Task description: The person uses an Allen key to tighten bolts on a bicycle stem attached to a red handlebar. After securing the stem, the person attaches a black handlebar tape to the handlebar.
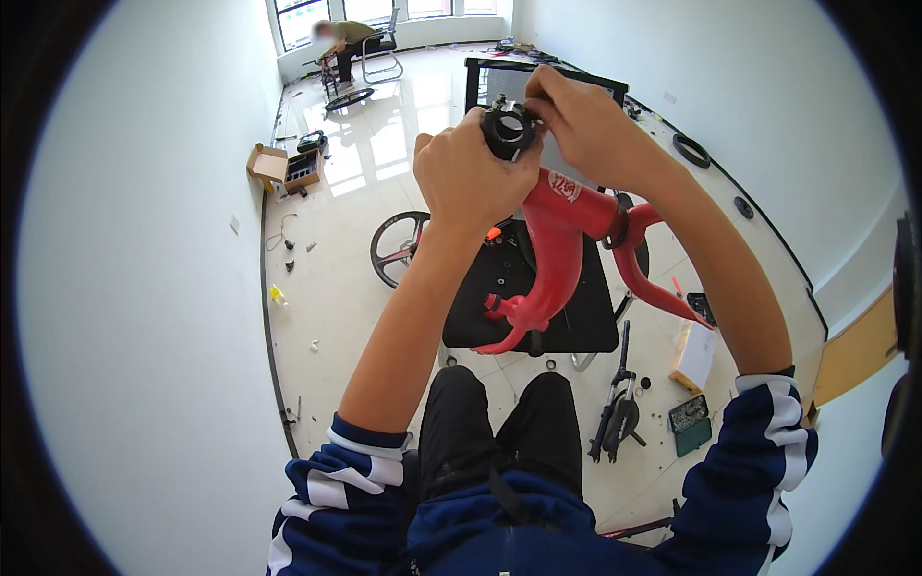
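Observation:
A black bicycle stem [510, 132] with a round clamp opening sits at the head end of a red bicycle frame [559, 254]. My left hand [473, 180] is closed round the stem from the left, thumb up beside the clamp. At the clamp's right edge, the fingers of my right hand [573, 120] are pinched together against small metal parts; what lies between them is hidden. The red frame angles down over the black seat of a chair [471, 331]. Whether it rests on that seat I cannot tell.
Small parts lie on the chair seat. A spoked wheel [392, 252] stands left of it; a suspension fork [619, 408], a green case [691, 427] and a box [693, 357] lie at right. An open carton [288, 168] is far left. Another person [344, 40] bends over a bicycle.

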A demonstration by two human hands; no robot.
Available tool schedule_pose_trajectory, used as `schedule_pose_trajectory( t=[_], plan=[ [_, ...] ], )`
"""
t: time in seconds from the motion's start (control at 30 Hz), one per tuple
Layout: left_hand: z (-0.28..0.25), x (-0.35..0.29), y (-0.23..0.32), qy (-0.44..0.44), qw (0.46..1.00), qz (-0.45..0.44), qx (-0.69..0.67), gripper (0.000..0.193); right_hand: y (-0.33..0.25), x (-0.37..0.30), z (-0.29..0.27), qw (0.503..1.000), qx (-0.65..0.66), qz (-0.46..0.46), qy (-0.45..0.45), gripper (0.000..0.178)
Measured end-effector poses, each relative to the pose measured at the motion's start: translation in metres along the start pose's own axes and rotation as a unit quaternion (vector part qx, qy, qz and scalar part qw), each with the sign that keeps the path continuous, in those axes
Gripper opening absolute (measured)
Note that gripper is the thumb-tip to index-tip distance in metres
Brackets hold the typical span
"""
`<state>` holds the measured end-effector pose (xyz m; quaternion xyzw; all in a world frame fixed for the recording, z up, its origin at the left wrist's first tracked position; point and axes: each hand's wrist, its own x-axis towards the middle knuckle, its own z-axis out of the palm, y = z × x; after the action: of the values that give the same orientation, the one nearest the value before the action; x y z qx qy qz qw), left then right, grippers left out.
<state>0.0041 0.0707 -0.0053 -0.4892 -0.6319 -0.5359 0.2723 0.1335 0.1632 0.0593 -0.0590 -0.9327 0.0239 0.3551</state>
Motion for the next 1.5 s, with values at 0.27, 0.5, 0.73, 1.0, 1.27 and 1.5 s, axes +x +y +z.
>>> schedule_pose_trajectory(
  t=[0.27,0.5,0.73,1.0,1.27,1.5],
  plan=[
    [0.002,0.000,0.000,0.011,1.000,0.017,0.016,0.040,0.011,-0.003,-0.012,0.991,0.131,-0.010,-0.005,0.014],
    [0.001,0.002,0.005,-0.006,1.000,-0.001,0.007,0.039,0.014,0.004,-0.017,0.994,0.064,0.084,-0.020,0.014],
    [0.004,0.003,0.004,-0.020,1.000,-0.006,0.018,0.040,0.012,-0.002,-0.011,0.999,0.000,0.008,-0.035,0.020],
    [0.005,0.003,0.002,-0.005,1.000,-0.013,-0.006,0.041,0.029,-0.004,-0.008,0.995,0.052,-0.088,0.014,0.014],
    [0.001,0.003,0.000,-0.010,1.000,-0.019,0.002,0.042,0.009,0.005,-0.013,0.998,0.014,0.040,-0.040,0.021],
    [0.000,0.004,0.000,-0.016,0.999,-0.019,0.034,0.045,0.015,0.001,-0.005,0.998,0.055,-0.041,-0.013,0.015]
  ],
)
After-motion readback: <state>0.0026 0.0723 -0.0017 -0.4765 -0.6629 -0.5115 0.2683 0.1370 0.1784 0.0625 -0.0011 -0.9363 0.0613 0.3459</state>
